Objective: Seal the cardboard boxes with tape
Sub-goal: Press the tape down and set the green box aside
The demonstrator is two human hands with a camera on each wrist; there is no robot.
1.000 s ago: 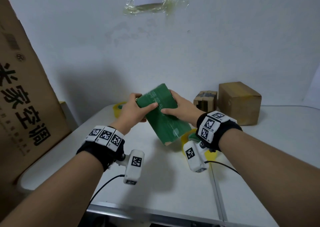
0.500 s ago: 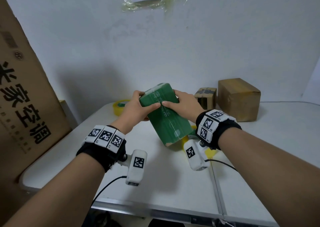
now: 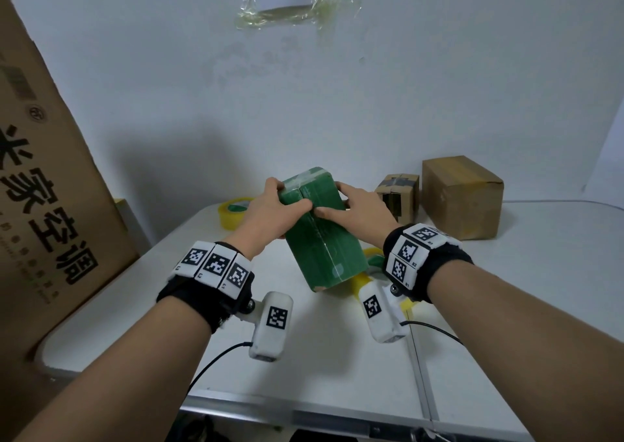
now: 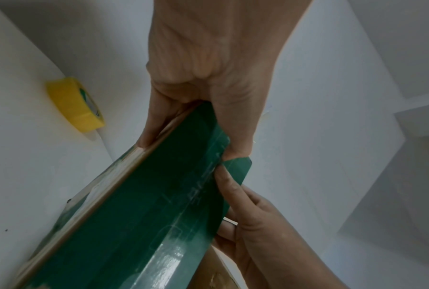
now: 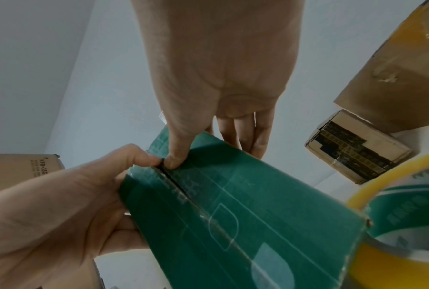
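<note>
The green box (image 3: 320, 232) is held tilted above the white table (image 3: 337, 347), its near lower corner close to the tabletop, with two flaps meeting along a seam that runs down its upper face. What is inside cannot be seen. The left hand (image 3: 270, 213) grips the box's left side, fingers curled over the far edge and thumb pressed onto the top face at the seam. The right hand (image 3: 358, 210) grips the right side the same way, its thumb tip meeting the left thumb at the seam.

Just beneath the box's near end lies a yellow tape roll (image 5: 396, 230). A second tape roll (image 3: 233, 213) sits on the table far left, behind the left hand. To the right stand a small brown box (image 3: 398, 196) and, beside it, a larger brown box (image 3: 462, 196) with tape across its top. A big printed carton (image 3: 44, 205) leans at the left edge.
</note>
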